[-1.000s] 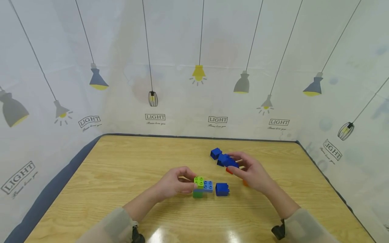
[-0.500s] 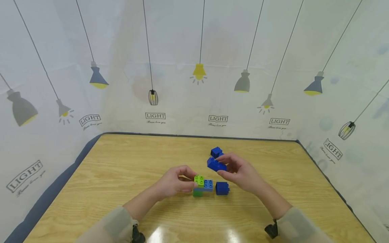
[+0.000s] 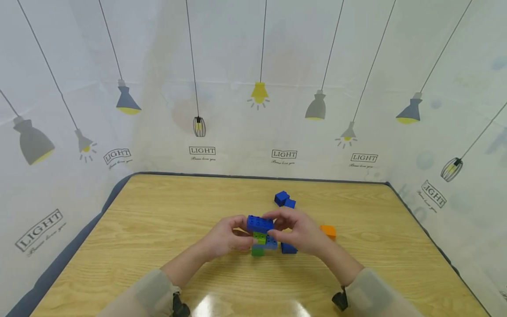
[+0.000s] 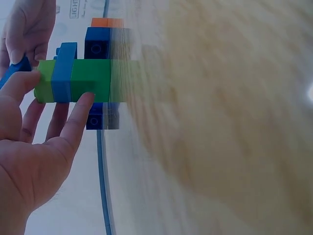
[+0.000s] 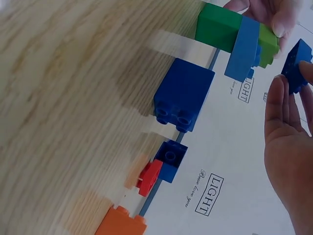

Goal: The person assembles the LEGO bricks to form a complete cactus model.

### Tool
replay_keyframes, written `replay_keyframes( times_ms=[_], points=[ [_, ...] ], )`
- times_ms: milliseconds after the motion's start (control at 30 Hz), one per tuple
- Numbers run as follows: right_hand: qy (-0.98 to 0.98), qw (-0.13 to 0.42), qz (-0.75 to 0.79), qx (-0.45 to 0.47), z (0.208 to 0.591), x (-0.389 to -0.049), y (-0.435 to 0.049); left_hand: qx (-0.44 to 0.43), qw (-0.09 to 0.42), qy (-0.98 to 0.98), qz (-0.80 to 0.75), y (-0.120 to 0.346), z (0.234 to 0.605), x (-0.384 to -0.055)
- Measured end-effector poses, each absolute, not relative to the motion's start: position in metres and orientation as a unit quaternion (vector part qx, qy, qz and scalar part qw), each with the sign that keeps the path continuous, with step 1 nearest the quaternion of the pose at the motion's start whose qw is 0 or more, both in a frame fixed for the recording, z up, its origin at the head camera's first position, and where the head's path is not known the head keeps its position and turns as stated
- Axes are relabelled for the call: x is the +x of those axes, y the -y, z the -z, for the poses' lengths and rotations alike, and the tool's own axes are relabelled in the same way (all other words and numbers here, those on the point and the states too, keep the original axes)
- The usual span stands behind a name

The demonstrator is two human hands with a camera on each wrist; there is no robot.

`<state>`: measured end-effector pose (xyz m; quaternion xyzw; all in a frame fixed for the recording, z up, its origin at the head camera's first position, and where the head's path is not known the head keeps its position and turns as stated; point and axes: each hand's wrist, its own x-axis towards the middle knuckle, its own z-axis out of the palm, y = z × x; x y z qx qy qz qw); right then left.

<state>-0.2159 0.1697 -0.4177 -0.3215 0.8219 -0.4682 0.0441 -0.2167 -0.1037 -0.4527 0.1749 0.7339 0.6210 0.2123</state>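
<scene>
My left hand point(image 3: 227, 238) holds a small stack at its left side, with the thumb on the green brick and a finger at the top in the left wrist view. The stack has a green brick point(image 4: 91, 81) at the bottom, a light blue brick point(image 3: 271, 243) overhanging to the right, and a lime brick point(image 3: 259, 238) on top. Just above the lime brick, my right hand point(image 3: 297, 230) pinches a long dark blue brick point(image 3: 259, 223) by its right end. A gap separates this brick from the stack in the right wrist view point(image 5: 296, 64).
Right of the stack lies a dark blue brick point(image 3: 288, 248). Two more blue bricks point(image 3: 281, 198) sit farther back. An orange brick point(image 3: 328, 231) stands to the right, and a red brick point(image 5: 149, 177) shows in the right wrist view. White printed curtains surround the table point(image 3: 158, 207).
My right hand has taken the long blue brick from beside the rear bricks and carried it left over the stack. The orange brick has come into fuller view. My left hand has stayed put.
</scene>
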Motion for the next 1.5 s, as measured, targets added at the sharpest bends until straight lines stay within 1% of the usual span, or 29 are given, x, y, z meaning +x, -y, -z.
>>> replay_keyframes(
  times_ms=[100, 367, 600, 1000, 1500],
  points=[
    [-0.826, 0.058, 0.468, -0.308, 0.4187, -0.215, -0.1669, 0.189, 0.202, -0.743, -0.609, 0.1038, 0.4539, -0.2172],
    [-0.834, 0.066, 0.448, -0.315, 0.4217, -0.2156, -0.1648, 0.206, 0.185, -0.755, -0.594, 0.1046, 0.4551, -0.2184],
    [-0.835, 0.049, 0.436, -0.331, 0.4207, -0.217, -0.1644, 0.204, 0.189, -0.753, -0.597, 0.1045, 0.4542, -0.2196],
    [-0.837, 0.076, 0.437, -0.322, 0.4179, -0.2164, -0.1622, 0.198, 0.196, -0.752, -0.597, 0.1036, 0.4546, -0.219],
    [-0.847, 0.072, 0.435, -0.297, 0.4182, -0.2169, -0.1588, 0.203, 0.196, -0.743, -0.606, 0.1041, 0.4559, -0.2187]
  ],
)
